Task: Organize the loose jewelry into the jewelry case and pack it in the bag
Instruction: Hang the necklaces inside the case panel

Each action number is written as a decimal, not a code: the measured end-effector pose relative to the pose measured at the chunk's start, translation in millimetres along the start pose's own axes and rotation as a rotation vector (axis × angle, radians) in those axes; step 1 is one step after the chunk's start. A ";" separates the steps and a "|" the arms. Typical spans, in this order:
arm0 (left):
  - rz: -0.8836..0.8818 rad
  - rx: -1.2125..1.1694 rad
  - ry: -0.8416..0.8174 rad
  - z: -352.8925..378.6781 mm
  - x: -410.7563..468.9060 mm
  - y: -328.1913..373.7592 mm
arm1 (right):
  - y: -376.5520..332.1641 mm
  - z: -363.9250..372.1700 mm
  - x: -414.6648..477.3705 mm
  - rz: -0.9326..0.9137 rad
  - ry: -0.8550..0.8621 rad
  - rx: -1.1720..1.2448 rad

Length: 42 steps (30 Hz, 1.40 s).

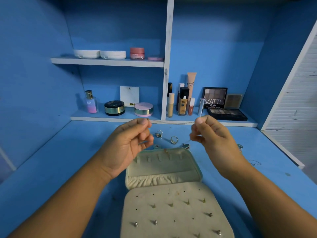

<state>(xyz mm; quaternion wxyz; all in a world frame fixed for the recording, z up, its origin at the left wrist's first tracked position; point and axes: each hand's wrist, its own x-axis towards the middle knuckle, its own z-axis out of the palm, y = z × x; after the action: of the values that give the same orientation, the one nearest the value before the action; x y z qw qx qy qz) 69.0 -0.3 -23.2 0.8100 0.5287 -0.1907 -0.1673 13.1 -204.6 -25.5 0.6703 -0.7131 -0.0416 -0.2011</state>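
The left hand (130, 143) and right hand (216, 140) each pinched an end of a thin chain (171, 122), stretching it over the open jewelry case (163, 169), probably to keep it untangled.

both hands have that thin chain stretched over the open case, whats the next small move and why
Probably lower the thin silver chain toward the row of small tabs in the far half of the open cream jewelry case. The left hand and right hand each pinch it, stretched just above that row, so a short drop would reach it.
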 end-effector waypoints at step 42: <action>0.825 0.874 0.173 4.1 -5.5 -3.3 | -4.8 25.7 -14.9 0.010 -0.364 -0.404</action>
<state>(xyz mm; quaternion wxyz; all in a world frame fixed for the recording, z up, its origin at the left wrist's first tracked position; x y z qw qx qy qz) 62.0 -2.2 -25.4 0.5285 0.7067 -0.3642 0.2978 3.9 -176.0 -26.6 0.4969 -0.8570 -0.1171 -0.0705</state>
